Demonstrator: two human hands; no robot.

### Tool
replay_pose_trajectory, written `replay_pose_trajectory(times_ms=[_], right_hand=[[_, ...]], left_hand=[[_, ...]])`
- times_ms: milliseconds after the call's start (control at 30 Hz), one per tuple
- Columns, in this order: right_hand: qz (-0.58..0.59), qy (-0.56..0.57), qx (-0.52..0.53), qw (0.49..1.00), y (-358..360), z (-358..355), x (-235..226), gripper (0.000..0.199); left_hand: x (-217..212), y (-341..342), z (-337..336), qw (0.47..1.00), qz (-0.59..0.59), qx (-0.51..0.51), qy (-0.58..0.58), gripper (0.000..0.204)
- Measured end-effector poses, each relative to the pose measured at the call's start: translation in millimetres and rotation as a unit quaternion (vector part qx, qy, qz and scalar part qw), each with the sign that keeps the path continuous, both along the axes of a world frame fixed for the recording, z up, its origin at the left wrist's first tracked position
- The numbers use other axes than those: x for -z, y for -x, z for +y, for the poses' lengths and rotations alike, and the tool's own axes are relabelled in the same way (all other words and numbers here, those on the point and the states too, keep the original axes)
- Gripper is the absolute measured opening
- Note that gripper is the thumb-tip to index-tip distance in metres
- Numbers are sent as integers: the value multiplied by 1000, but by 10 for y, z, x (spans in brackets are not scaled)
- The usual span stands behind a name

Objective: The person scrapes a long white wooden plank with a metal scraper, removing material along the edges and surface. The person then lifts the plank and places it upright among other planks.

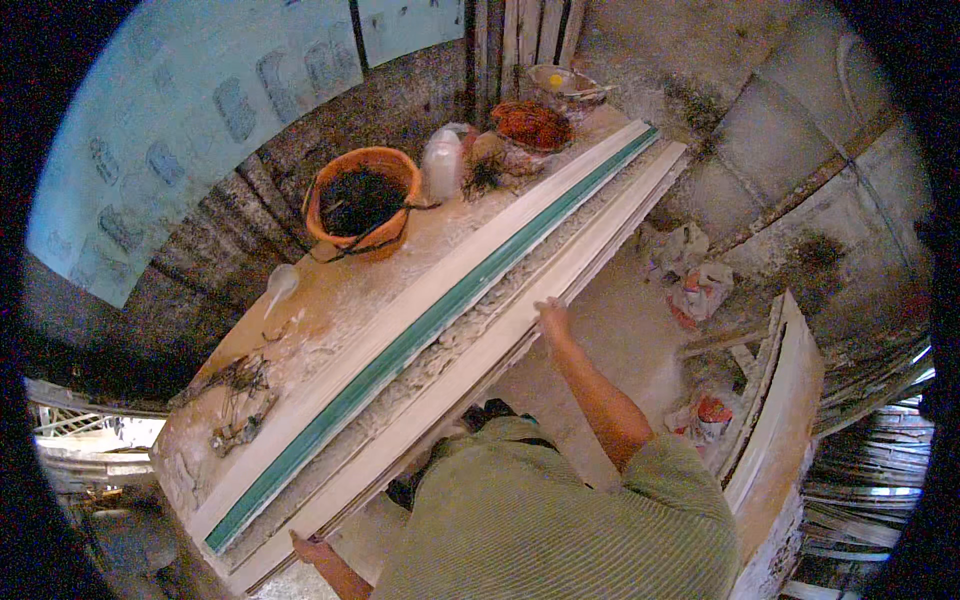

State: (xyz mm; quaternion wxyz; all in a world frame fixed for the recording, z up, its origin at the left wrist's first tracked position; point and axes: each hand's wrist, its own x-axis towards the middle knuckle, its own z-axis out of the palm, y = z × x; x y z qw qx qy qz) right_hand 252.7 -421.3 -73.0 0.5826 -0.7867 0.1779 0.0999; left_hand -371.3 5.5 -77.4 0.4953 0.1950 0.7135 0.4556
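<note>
A long, pale, plaster-like moulding strip [440,407] lies along the near edge of the workbench. My left hand [310,548] is closed on its edge near the lower-left end. Farther along, my right hand [552,315] grips the same edge, with fingertips over the top face. Just beyond the strip runs a rough, crumb-covered gap. Past that lies a long green strip [400,358] beside a pale flat band [390,315]. What the undersides of my hands touch is hidden.
On the workbench [240,335] stand an orange bucket [400,225] with dark contents, a whitish plastic container [443,165] and a reddish-orange fibre bundle [530,125]. Dark fibres [240,385] lie at the left. Crumpled bags [700,290] and a pale curved-edged panel [775,400] are on my right.
</note>
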Motion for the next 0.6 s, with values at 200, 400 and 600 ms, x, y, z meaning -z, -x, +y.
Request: replay_pose_trajectory(times_ms=[200,400,600], right_hand=[[-79,223,23,971,-769,-198,297,48],[-46,240,-128,961,-882,65,-535,50],[13,335,-165,927,-957,108,-757,50]], left_hand=[[-170,-322,129,996,82,-3,-40,41],[-199,-726,188,993,85,54,-69,40],[-174,-1059,-23,987,25,120,-105,35]])
